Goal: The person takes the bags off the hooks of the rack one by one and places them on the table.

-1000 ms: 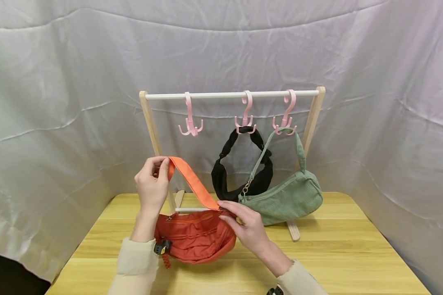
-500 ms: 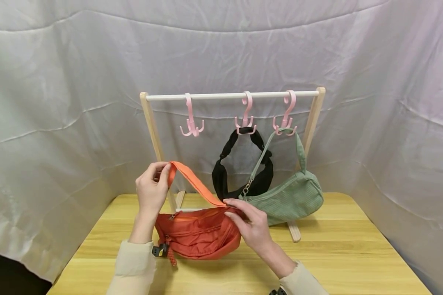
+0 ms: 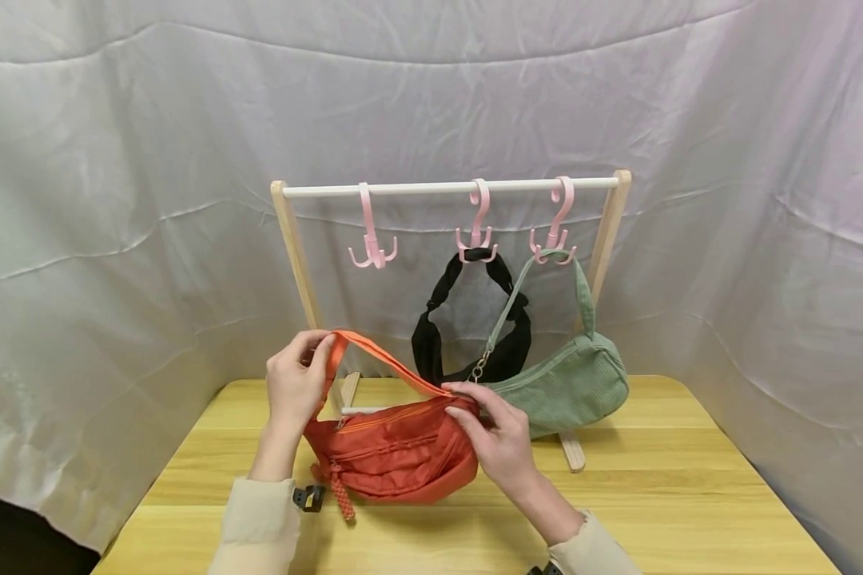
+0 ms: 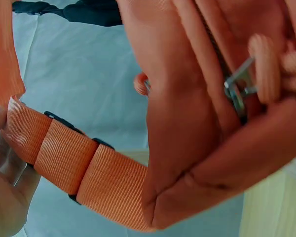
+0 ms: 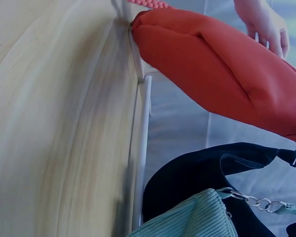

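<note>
A red shoulder bag [image 3: 395, 455] with an orange strap [image 3: 384, 359] is held up in front of the rack. My left hand [image 3: 298, 379] pinches the strap near its upper left bend; in the left wrist view the strap [image 4: 84, 163] runs through black sliders down to the bag's corner. With thumb and fingers, my right hand [image 3: 496, 435] grips the bag's upper right end where the strap joins. A braided red zipper pull [image 3: 341, 491] dangles at the bag's left. Above hangs a bare pink hook [image 3: 371, 239].
On the rack's white bar [image 3: 424, 188] are two more pink hooks. One carries a black bag [image 3: 431, 343], the other a green corduroy bag [image 3: 568, 391]. The rack stands on a wooden table [image 3: 676, 479] before a grey curtain.
Both hands have lowered slightly, and the right hand has shifted a little to the right. The strap lies flatter above the bag, whose right end has moved right and up.
</note>
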`<state>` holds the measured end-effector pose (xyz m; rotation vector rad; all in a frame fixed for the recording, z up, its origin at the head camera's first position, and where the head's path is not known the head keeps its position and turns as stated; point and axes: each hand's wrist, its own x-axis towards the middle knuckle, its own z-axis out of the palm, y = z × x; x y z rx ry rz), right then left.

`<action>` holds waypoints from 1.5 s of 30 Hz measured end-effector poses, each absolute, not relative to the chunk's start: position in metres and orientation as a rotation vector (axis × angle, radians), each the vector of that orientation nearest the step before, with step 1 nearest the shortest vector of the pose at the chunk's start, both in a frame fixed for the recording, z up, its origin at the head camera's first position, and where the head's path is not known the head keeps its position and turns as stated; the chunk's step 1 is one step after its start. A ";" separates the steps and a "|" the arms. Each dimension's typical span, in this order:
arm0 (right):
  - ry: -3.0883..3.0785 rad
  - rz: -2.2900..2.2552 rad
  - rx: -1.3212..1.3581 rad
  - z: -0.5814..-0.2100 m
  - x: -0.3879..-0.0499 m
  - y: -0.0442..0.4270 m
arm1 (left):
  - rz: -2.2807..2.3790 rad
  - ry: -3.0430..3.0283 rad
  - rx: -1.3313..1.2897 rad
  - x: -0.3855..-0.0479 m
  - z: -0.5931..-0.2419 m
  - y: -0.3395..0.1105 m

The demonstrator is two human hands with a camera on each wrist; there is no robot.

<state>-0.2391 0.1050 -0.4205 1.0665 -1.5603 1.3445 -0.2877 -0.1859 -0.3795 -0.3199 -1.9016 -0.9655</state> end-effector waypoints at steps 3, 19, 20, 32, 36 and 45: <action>-1.538 1.361 1.077 -0.418 -0.238 0.105 | -0.958 -1.925 -0.325 -0.288 -0.385 -0.188; -1.479 1.383 1.114 -0.409 -0.233 0.104 | -1.030 -2.017 -0.417 -0.286 -0.414 -0.193; -1.477 1.375 1.120 -0.408 -0.233 0.105 | -1.042 -2.027 -0.426 -0.286 -0.416 -0.193; -1.421 1.317 1.187 -0.391 -0.232 0.108 | -1.066 -2.114 -0.541 -0.285 -0.435 -0.189; -1.406 1.314 1.208 -0.387 -0.231 0.110 | -1.071 -2.151 -0.565 -0.284 -0.441 -0.187; -1.420 1.321 1.157 -0.385 -0.231 0.117 | -1.197 -2.236 -0.545 -0.270 -0.449 -0.192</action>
